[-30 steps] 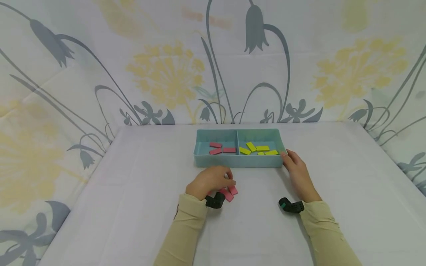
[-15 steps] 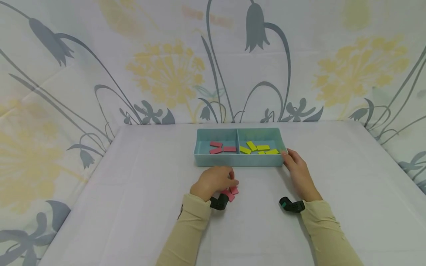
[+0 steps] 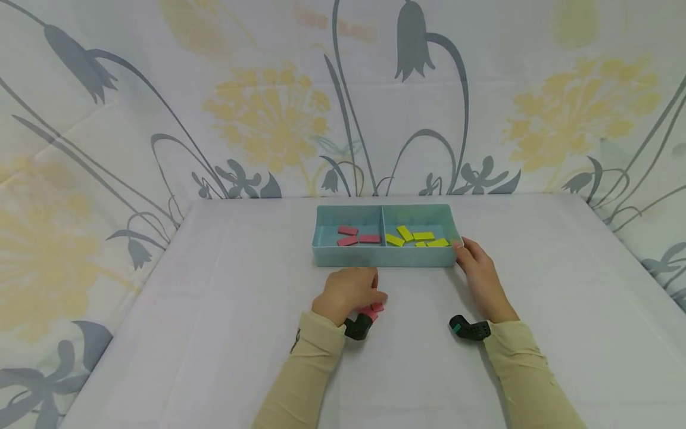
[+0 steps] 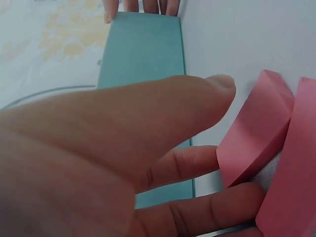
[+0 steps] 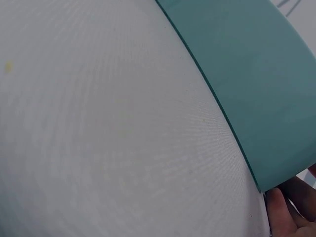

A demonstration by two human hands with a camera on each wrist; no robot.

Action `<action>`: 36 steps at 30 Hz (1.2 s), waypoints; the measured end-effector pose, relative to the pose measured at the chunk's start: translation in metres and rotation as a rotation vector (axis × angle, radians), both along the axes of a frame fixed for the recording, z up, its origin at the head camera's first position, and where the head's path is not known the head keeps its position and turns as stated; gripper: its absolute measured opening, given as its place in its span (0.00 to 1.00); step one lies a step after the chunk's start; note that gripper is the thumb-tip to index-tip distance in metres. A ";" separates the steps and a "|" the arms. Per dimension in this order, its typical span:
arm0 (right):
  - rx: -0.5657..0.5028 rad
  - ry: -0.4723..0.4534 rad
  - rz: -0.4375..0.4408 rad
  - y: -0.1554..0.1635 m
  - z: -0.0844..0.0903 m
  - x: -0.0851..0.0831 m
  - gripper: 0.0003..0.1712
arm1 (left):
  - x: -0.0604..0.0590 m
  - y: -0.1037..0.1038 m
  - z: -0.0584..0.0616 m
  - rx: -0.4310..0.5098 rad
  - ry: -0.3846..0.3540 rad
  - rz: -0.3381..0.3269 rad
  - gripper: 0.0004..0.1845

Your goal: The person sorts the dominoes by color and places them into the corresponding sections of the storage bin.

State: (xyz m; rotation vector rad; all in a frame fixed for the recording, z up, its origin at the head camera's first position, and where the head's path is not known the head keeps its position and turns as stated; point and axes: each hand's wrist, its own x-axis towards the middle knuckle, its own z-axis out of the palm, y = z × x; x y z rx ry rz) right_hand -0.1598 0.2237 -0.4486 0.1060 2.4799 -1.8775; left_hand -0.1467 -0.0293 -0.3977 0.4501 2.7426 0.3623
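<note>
Under left hand, fingers curled on pink blocks, head view hides grip, right hand touching tray.

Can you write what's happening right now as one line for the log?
left hand: touches pink blocks on table | right hand: steadies teal tray corner | tray: pink left, yellow right

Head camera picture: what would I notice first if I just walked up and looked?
Probably the blue tray in the middle of the white table, with pink blocks in its left half and yellow blocks in its right half. Just in front of it, the left hand curls over loose pink blocks, while the right hand rests against the tray's right front corner.
</note>
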 end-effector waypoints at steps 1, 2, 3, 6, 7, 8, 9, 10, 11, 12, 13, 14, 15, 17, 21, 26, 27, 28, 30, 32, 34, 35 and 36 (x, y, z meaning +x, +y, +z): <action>-0.002 0.002 -0.001 0.000 0.000 0.000 0.42 | 0.000 0.000 0.000 -0.005 0.001 0.003 0.12; -0.005 0.004 -0.002 0.000 0.000 0.000 0.42 | 0.000 0.001 -0.001 -0.010 0.005 0.004 0.12; -0.010 0.006 -0.002 0.000 0.000 -0.001 0.42 | 0.000 0.002 -0.002 -0.013 0.006 0.004 0.13; -0.015 0.010 0.000 0.000 -0.001 0.000 0.42 | 0.001 0.003 -0.004 -0.028 0.011 -0.004 0.12; -0.015 0.007 0.001 0.001 -0.001 0.000 0.43 | 0.001 0.003 -0.004 -0.033 0.013 -0.008 0.12; -0.015 0.004 0.001 0.001 -0.001 0.000 0.43 | 0.001 0.004 -0.004 -0.035 0.014 -0.011 0.12; -0.015 0.002 0.001 0.001 -0.001 0.000 0.43 | 0.001 0.004 -0.004 -0.037 0.013 -0.013 0.12; -0.012 -0.001 -0.001 0.001 -0.001 0.000 0.44 | 0.001 0.004 -0.004 -0.040 0.014 -0.014 0.12; -0.011 -0.004 -0.002 0.001 -0.001 0.000 0.44 | 0.001 0.004 -0.004 -0.040 0.015 -0.015 0.11; -0.010 -0.006 -0.003 0.001 0.000 0.001 0.44 | 0.001 0.004 -0.004 -0.041 0.016 -0.015 0.11; -0.009 -0.008 -0.004 0.001 0.000 0.001 0.44 | 0.001 0.004 -0.004 -0.042 0.017 -0.016 0.11; -0.009 -0.008 -0.004 0.001 0.000 0.001 0.44 | 0.001 0.004 -0.004 -0.041 0.018 -0.016 0.10; -0.009 -0.008 -0.004 0.001 0.000 0.001 0.44 | 0.001 0.004 -0.004 -0.041 0.020 -0.018 0.10; -0.004 -0.008 -0.002 0.001 0.000 0.001 0.43 | 0.001 0.004 -0.004 -0.043 0.026 -0.019 0.10; 0.001 -0.008 0.000 0.002 0.001 0.001 0.44 | 0.001 0.005 -0.004 -0.047 0.040 -0.013 0.09; -0.016 -0.014 -0.003 0.001 0.002 0.001 0.44 | 0.001 0.005 -0.004 -0.060 0.043 -0.003 0.08; -0.018 -0.015 -0.004 0.000 0.002 0.001 0.44 | 0.001 0.005 -0.004 -0.062 0.043 -0.001 0.08; -0.019 -0.014 -0.003 0.000 0.002 0.000 0.44 | 0.001 0.005 -0.004 -0.063 0.043 0.000 0.08; -0.022 -0.011 -0.002 0.000 0.003 0.000 0.44 | 0.001 0.005 -0.004 -0.066 0.045 0.001 0.09; -0.023 -0.004 0.000 -0.001 0.003 0.000 0.44 | 0.002 0.005 -0.003 -0.069 0.049 -0.004 0.09; -0.023 0.004 0.004 -0.001 0.002 -0.001 0.44 | 0.002 0.004 -0.003 -0.069 0.055 -0.010 0.09; -0.022 0.006 0.006 -0.001 0.002 -0.001 0.43 | 0.002 0.004 -0.003 -0.069 0.059 -0.015 0.08; -0.022 0.009 0.006 -0.001 0.001 -0.001 0.43 | 0.002 0.003 -0.003 -0.069 0.059 -0.020 0.08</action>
